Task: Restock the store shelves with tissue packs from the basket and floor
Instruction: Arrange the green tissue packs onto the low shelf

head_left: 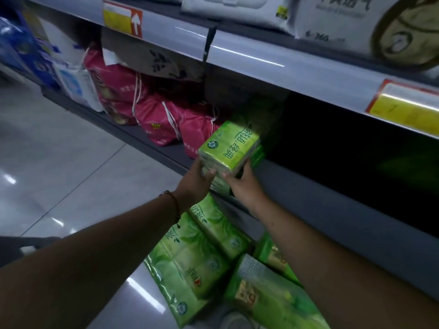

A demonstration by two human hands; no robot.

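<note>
Both hands grasp 1 green tissue pack (229,148) at the front edge of the bottom shelf (308,186): the left hand (198,179) grips its near-left corner and the right hand (242,184) supports its near-right underside. The pack rests on another green pack just beneath it, with red drawstring bags (164,124) just to its left on the same shelf. More green tissue packs (190,264) lie on the floor (59,162) below the arms.
</note>
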